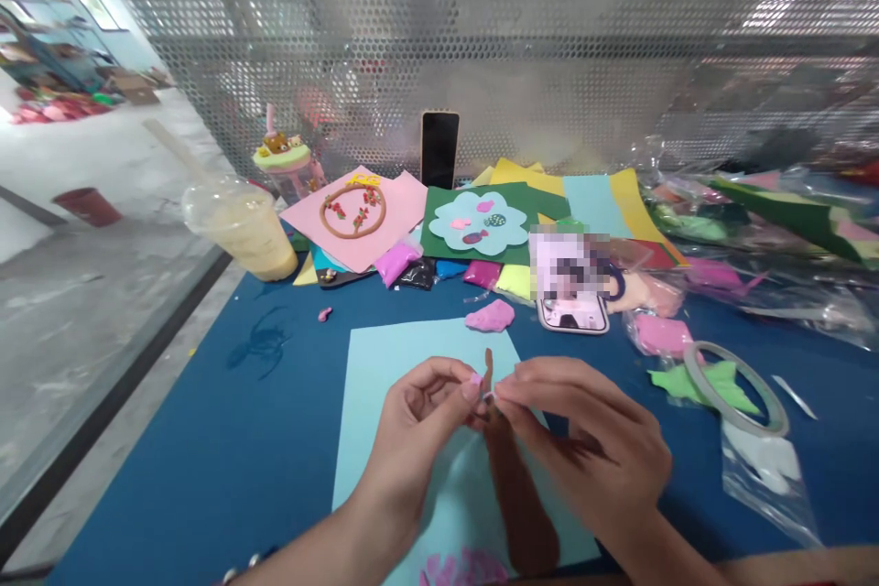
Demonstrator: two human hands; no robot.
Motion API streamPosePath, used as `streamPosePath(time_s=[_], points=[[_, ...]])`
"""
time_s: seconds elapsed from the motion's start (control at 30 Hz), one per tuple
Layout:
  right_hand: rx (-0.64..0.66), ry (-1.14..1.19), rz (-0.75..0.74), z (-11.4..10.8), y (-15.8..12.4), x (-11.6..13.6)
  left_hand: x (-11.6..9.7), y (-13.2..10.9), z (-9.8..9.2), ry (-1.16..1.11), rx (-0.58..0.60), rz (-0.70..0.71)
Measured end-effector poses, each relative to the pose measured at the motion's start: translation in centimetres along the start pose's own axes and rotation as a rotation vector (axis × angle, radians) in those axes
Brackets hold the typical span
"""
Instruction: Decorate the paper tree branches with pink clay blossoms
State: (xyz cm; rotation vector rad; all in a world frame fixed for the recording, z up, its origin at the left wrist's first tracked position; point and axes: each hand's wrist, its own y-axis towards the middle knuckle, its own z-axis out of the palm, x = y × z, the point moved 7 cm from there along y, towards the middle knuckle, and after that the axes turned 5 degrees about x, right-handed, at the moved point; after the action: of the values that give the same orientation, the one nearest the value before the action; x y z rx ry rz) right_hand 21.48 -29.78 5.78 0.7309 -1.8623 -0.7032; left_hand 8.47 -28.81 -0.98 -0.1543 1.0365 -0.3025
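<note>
Over a light blue sheet (385, 385), my left hand (429, 421) pinches a small bit of pink clay (476, 380) between thumb and forefinger. Close to its right, my right hand (583, 430) has its fingertips pressed together on a tiny pale pink piece. A brown clay trunk shape (522, 504) lies on the sheet, wide at the bottom and thin at the top, partly under my hands. Small pink clay pieces (463, 568) sit at the sheet's near edge. A larger pink clay lump (490, 316) rests at the sheet's far edge.
A drink cup (251, 229) stands at the left table edge. Behind lie craft cards (363, 243), clay packets (398, 263), a lit phone (571, 288) and an upright dark phone (439, 148). A tape roll (775, 407) lies at right, near plastic bags.
</note>
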Motion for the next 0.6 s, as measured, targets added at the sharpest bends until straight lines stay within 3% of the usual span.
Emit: streamPosePath(time_s=[0.2,0.6], points=[[0.010,-0.101,-0.184,0.1,-0.5,1.3,-0.2,-0.3,0.2,0.018,0.028,0.028],[0.149,-0.212,-0.260,0.1,-1.4,1.7,-0.9,-0.5,0.2,0.176,-0.006,0.057]])
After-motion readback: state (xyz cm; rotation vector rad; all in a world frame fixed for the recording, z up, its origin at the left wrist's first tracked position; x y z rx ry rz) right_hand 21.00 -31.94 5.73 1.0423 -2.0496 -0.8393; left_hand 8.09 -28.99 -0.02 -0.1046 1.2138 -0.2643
